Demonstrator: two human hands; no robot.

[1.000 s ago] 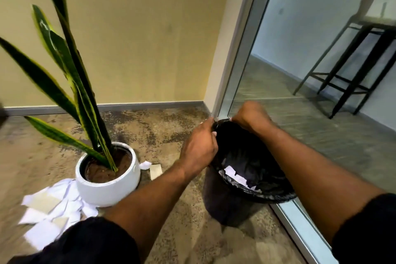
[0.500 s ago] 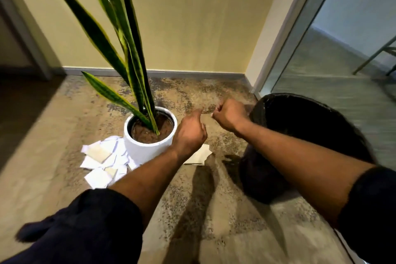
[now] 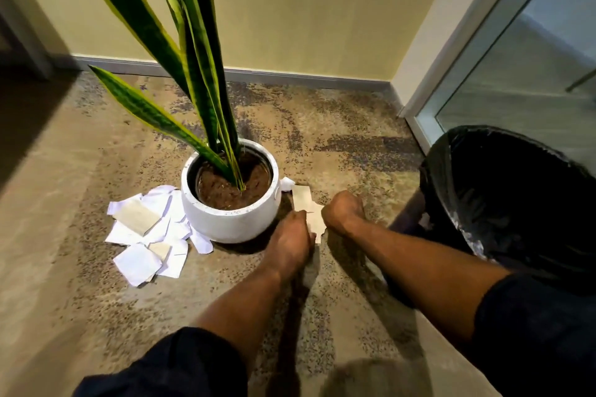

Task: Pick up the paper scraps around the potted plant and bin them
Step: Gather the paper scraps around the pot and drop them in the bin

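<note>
A white pot [image 3: 230, 219] with a tall snake plant [image 3: 193, 74] stands on the carpet. Just right of the pot lie beige paper scraps [image 3: 314, 219] and a small white scrap [image 3: 287, 184]. My left hand [image 3: 292, 237] pinches the left edge of the nearest beige scrap, which lies flat on the floor. At that scrap's right edge rests my right hand [image 3: 342, 209], its fingers curled under and hidden. A pile of white and beige scraps [image 3: 148, 232] lies left of the pot. The black-lined bin [image 3: 451, 155] stands at the right.
A yellow wall with a grey skirting board [image 3: 290, 77] runs behind the plant. A glass door in a pale frame [image 3: 429, 126] rises behind the bin. The long leaves lean over the floor left of the pot.
Both hands left the bin's rim, swung left and dropped to the floor beside the pot. They now sit on the beige scraps. My view turned from the bin to the plant.
</note>
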